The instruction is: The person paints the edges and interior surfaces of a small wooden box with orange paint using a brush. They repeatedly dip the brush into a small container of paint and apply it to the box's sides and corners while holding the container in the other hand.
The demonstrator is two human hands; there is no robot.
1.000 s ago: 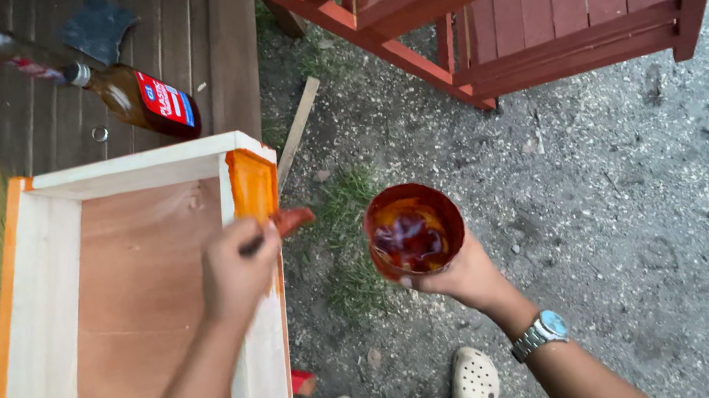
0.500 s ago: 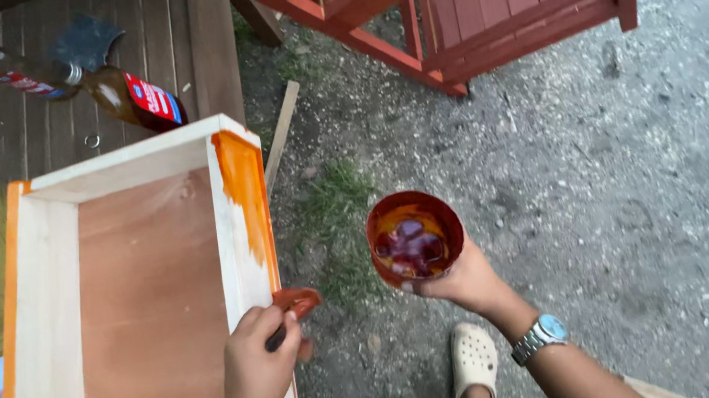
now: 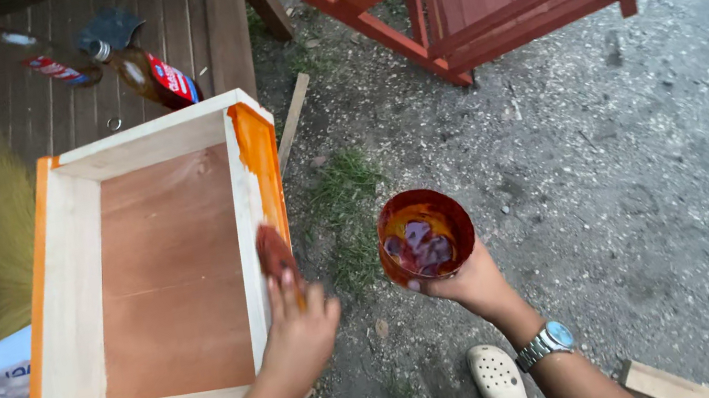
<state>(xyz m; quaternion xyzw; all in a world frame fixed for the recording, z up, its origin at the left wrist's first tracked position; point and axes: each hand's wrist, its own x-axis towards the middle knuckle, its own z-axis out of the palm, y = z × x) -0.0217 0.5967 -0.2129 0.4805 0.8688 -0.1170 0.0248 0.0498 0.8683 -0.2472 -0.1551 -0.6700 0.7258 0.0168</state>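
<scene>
Both arms are bare from the elbow down, with no sleeves in view. The left hand (image 3: 299,333) wears no glove, ring or band. The right hand (image 3: 469,284) is also ungloved, and just behind it a wristwatch (image 3: 547,342) circles the wrist: a silver metal link bracelet with a round, pale blue face. On the feet are a pair of cream-white clogs (image 3: 498,376) of moulded foam, their rounded toes dotted with small ventilation holes.

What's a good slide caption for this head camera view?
Left hand presses a stained pad on a wooden box edge; right hand holds a cup.
</scene>
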